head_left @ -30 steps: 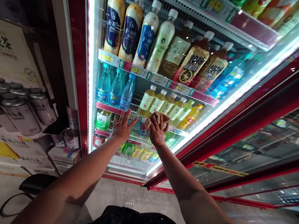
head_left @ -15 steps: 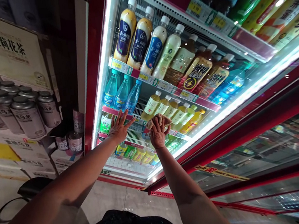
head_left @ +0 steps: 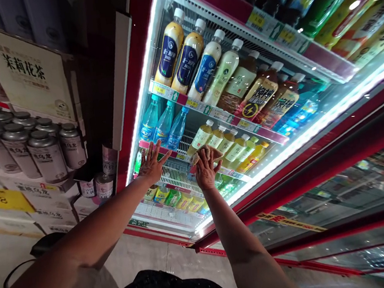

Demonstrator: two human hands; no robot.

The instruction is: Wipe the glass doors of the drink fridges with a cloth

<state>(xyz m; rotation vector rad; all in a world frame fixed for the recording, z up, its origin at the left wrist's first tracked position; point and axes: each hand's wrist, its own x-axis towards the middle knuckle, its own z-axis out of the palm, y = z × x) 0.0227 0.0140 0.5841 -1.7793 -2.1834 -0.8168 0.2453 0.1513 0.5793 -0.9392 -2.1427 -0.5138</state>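
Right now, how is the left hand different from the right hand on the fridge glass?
The left hand is bare and flat, fingers spread wide; the right hand presses a brownish cloth under its fingers. The left hand sits by the blue bottles, the right hand by the pale yellow bottles. Both rest on the fridge glass with arms stretched out.

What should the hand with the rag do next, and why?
Probably slide the cloth sideways along the glass front, away from the left hand. The right hand presses the brownish cloth flat on the cooler's glass by the yellow bottles, and the left hand lies spread on the glass right beside it, so the free glass is on the other side.
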